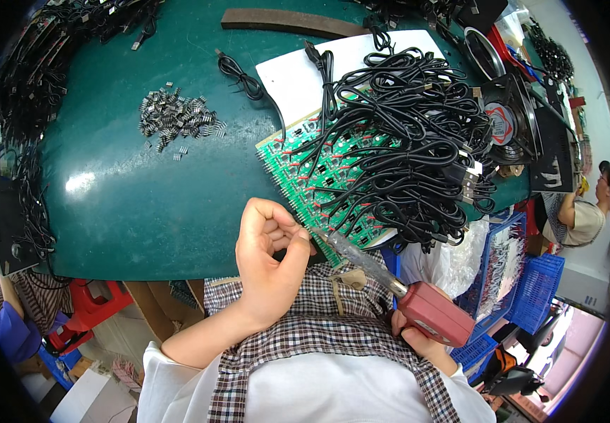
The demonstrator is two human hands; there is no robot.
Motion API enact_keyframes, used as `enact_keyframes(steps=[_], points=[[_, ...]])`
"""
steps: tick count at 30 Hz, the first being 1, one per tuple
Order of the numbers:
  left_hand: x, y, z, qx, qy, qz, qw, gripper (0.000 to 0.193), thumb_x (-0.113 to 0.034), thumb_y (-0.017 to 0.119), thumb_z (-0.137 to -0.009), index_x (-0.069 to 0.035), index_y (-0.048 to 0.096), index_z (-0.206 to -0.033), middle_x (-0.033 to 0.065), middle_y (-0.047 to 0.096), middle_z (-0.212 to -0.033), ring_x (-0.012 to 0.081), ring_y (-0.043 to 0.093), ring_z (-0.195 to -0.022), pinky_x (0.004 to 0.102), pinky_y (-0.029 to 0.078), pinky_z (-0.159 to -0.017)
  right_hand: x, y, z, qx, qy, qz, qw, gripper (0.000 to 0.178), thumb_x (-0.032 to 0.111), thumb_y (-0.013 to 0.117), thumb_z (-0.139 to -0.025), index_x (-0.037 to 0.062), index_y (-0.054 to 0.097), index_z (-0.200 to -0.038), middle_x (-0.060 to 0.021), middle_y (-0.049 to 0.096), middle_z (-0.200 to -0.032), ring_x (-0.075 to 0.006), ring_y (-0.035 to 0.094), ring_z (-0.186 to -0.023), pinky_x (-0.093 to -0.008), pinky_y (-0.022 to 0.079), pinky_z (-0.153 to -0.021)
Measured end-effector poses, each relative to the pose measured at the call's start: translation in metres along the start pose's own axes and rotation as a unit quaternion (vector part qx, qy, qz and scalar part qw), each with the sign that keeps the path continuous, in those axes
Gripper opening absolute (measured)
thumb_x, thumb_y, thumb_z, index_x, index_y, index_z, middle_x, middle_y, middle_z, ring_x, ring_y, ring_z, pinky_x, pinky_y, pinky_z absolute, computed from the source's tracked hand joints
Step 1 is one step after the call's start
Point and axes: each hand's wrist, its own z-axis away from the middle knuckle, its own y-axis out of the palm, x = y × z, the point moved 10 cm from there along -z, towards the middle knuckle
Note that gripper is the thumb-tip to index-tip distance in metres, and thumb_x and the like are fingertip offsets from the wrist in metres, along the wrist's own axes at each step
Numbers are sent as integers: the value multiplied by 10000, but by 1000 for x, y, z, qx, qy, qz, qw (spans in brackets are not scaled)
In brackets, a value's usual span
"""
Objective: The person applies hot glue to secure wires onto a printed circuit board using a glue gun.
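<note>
My left hand (271,257) is closed in a pinch at the left edge of a green circuit board panel (298,187). What its fingertips hold, if anything, is too small to make out. Low at the right, my right hand (421,340) grips the red handle of a soldering iron (437,314). Its wrapped grey barrel slants up and left, and the tip is close to my left fingertips at the board's edge. Black cables (403,151) in coiled bundles lie over the board's right side, with red wires showing on it. A white sheet (287,77) lies partly beneath.
A heap of small metal connectors (178,116) lies on the green table (121,211). A curved brown bar (291,21) is at the back. More cables (26,92) line the left edge. At right stand a round speaker (506,123) and blue crates (537,292); another person (580,218) is beyond.
</note>
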Motion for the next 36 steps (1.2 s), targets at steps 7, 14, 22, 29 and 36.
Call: enact_keyframes(steps=[7, 14, 22, 29, 36], points=[[0, 5, -1, 1, -8, 4, 1000, 208, 111, 449, -770, -30, 346, -883, 62, 448, -776, 109, 495, -640, 235, 479, -580, -3, -5, 8, -4, -8, 32, 999, 637, 390, 727, -644, -25, 530, -1085, -110, 615, -933, -241, 615, -728, -306, 482, -632], [0, 3, 0, 7, -11, -1, 1000, 201, 104, 449, -775, -28, 354, -893, 55, 453, -776, 110, 503, -648, 232, 477, -591, -13, -3, 16, 35, 3, 81, 996, 635, 366, 743, -622, -29, 534, -1073, -127, 608, -964, -241, 612, -785, -311, 483, -645], [2, 0, -1, 2, -10, -3, 1000, 195, 92, 450, -783, -30, 360, -906, 57, 473, -758, 111, 515, -643, 229, 470, -600, 9, -3, 1, -9, -10, 7, 1000, 642, 366, 734, -642, -47, 521, -1086, -141, 616, -922, -237, 619, -749, -306, 481, -646], [-14, -25, -1, -8, -21, -95, 995, 262, 56, 460, -808, -4, 375, -1049, 84, 530, -817, 84, 483, -613, 191, 407, -555, 6, 0, 4, 34, -22, 3, 999, 523, 356, 703, -685, -19, 543, -1013, -61, 617, -751, -208, 593, -643, -277, 464, -612], [-70, -101, -45, -131, 94, -477, 864, 318, 8, 613, -705, -23, 517, -1006, 80, 508, -761, 174, 470, -584, 302, 410, -579, 31, 11, -12, 15, 58, -228, 972, 515, 323, 742, -653, -35, 536, -961, -41, 593, -660, -96, 542, -571, -213, 421, -554]])
